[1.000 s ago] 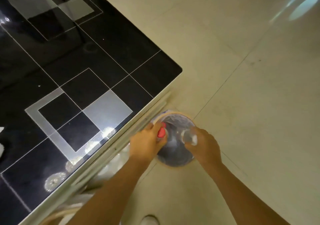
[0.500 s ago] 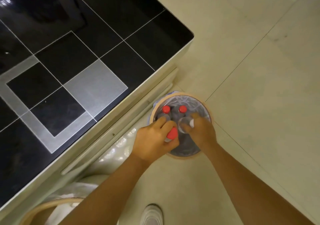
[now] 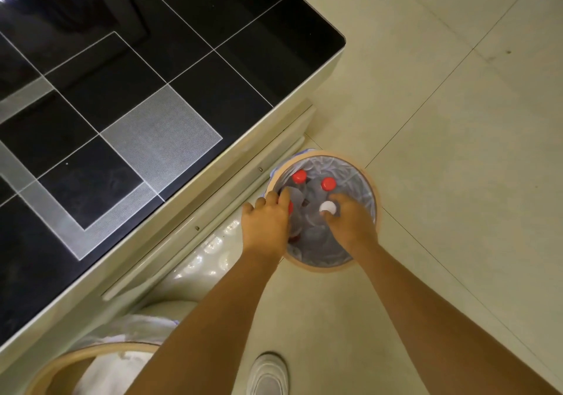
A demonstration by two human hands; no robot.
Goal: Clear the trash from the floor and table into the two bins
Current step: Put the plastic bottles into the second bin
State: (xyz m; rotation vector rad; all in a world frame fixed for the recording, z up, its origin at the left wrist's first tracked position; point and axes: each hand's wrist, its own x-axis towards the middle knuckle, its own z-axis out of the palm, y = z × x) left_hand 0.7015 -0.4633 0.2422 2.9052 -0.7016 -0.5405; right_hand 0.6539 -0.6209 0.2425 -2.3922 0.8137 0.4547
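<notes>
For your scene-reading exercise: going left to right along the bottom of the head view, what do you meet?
Wood-rimmed bin with white liner → left forearm → white shoe → right forearm.

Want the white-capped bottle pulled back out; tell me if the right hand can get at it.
Probably yes. The right hand is already over the bin, fingers at the white cap, which sits uncovered on top. The red-capped bottles stand behind it, not in the way.

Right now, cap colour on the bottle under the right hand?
White cap, at the right hand's fingertips; head view.
</notes>
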